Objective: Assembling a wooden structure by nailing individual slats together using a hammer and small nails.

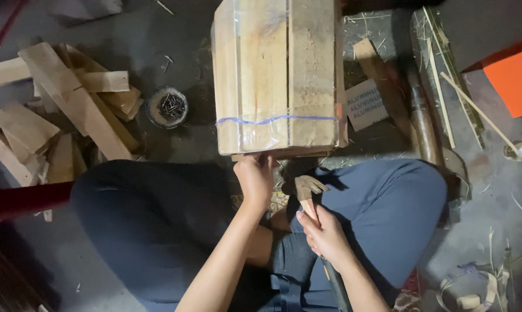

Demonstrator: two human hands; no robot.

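Between the person's knees on the floor, the left hand [254,178] grips the near edge of a plastic-wrapped wooden crate [277,75], fingers curled over it. Just right of it, the right hand [325,234] is closed around a claw hammer [307,190], its head close under the crate's near edge. A small tin of nails [167,107] sits left of the crate, beside a pile of wood offcuts [64,110].

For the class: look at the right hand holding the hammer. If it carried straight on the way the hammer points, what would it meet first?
Probably the near bottom edge of the wooden crate: the right hand aims the hammer up toward it, beside the left hand. Depth is unclear.
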